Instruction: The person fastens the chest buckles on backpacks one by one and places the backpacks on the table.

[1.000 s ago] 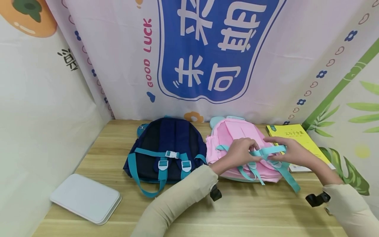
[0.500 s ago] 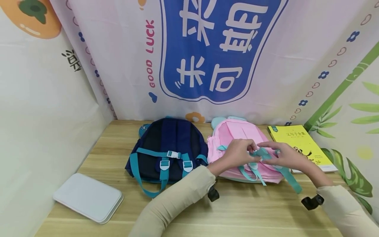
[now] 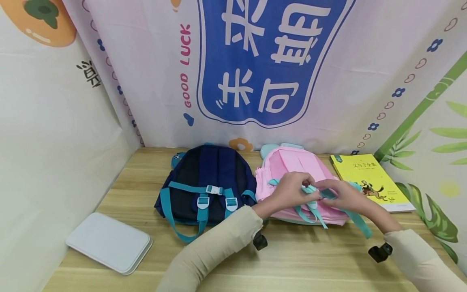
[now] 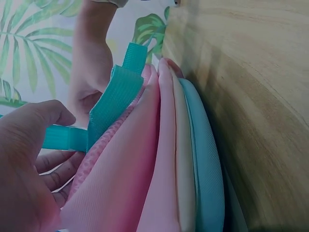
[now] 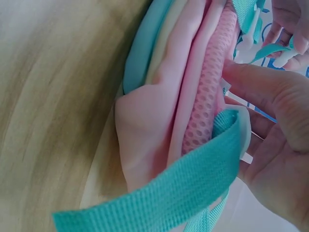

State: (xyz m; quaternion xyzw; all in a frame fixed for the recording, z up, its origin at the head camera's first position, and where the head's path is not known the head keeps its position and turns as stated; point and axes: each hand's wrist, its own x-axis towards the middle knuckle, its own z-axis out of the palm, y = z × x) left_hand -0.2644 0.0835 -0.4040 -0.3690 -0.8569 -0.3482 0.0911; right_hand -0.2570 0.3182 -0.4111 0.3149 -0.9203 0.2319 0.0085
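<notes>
A pink backpack (image 3: 293, 160) lies on the table with its back panel and teal straps up. Above it, my left hand (image 3: 293, 190) pinches a small white buckle (image 3: 309, 189) on a teal strap. My right hand (image 3: 344, 196) pinches another part of the teal strap (image 3: 329, 194), its fingertips close against the left ones. Whether the buckle halves are joined is hidden by the fingers. In the right wrist view, a loose teal strap end (image 5: 149, 208) hangs from a white slider (image 5: 245, 130) beside the right hand.
To the left lies a navy backpack (image 3: 208, 170) with teal straps and a fastened white buckle (image 3: 214, 190). A yellow book (image 3: 365, 168) lies at the back right. A pale grey flat case (image 3: 109, 241) lies at the front left of the wooden table (image 3: 310, 263).
My right hand has moved left until its fingertips meet the left hand's. The teal strap that stretched out across the right hand is now mostly hidden behind the fingers. The backpacks stay put.
</notes>
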